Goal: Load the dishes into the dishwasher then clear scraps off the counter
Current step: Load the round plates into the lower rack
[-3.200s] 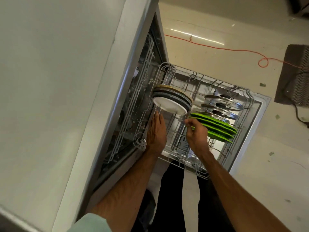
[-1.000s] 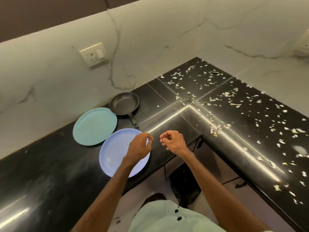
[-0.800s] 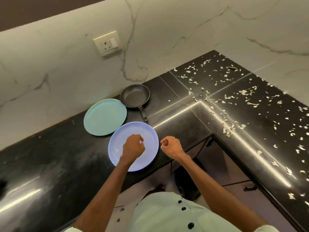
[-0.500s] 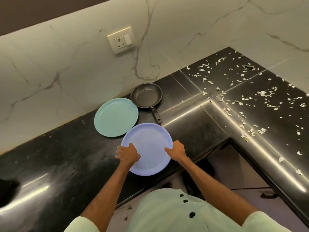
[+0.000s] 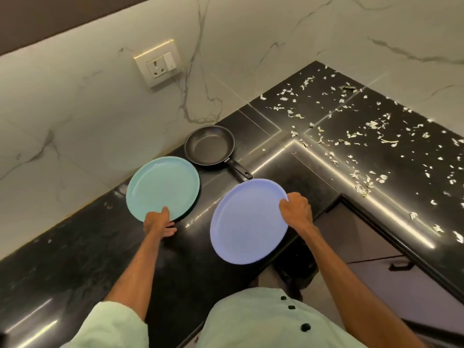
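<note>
Okay, nearest: pale green shirt (image 5: 263, 327) with black buttons, both bare forearms reaching out. Right hand (image 5: 296, 209) curls over the right rim of the lavender plate (image 5: 246, 222), which juts past the front edge of the black counter (image 5: 75, 259); lifted or resting, can't tell. Left hand (image 5: 159, 223) pinches the near rim of the teal plate (image 5: 162, 188), thumb on top, fingers under the edge; that plate lies flat on the counter. Behind them, black frying pan (image 5: 209, 145), handle pointing at the lavender plate. Farther right, pale scraps (image 5: 364, 136) litter the corner section. Wall socket (image 5: 158, 64) on the marble backsplash (image 5: 75, 96).
</note>
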A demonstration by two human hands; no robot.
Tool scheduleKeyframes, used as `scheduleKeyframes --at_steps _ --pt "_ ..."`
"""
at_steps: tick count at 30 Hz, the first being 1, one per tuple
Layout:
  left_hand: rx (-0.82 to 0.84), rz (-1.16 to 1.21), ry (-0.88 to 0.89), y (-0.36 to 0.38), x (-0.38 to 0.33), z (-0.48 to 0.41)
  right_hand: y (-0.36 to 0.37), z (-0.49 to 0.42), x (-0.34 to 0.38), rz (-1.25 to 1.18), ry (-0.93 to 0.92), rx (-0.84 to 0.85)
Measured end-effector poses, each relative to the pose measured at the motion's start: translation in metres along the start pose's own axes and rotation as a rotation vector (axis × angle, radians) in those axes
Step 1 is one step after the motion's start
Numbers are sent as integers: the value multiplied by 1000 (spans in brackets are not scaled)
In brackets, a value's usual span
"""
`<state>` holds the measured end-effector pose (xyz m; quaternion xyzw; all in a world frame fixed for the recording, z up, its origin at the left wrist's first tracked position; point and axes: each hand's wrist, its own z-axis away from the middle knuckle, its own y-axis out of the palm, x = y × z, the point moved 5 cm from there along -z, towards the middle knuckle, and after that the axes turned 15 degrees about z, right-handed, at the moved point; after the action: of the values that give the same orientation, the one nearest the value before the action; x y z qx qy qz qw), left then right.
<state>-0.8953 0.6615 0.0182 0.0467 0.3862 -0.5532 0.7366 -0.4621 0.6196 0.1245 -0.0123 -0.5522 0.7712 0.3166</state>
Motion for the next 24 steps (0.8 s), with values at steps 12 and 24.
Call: scheduleKeyframes --at_steps 12,24 --pt "77 697 -105 35 1 53 -10 10 -28 -105 101 -92" --pt "50 421 430 53 -66 197 -82 32 -127 -210 204 -355"
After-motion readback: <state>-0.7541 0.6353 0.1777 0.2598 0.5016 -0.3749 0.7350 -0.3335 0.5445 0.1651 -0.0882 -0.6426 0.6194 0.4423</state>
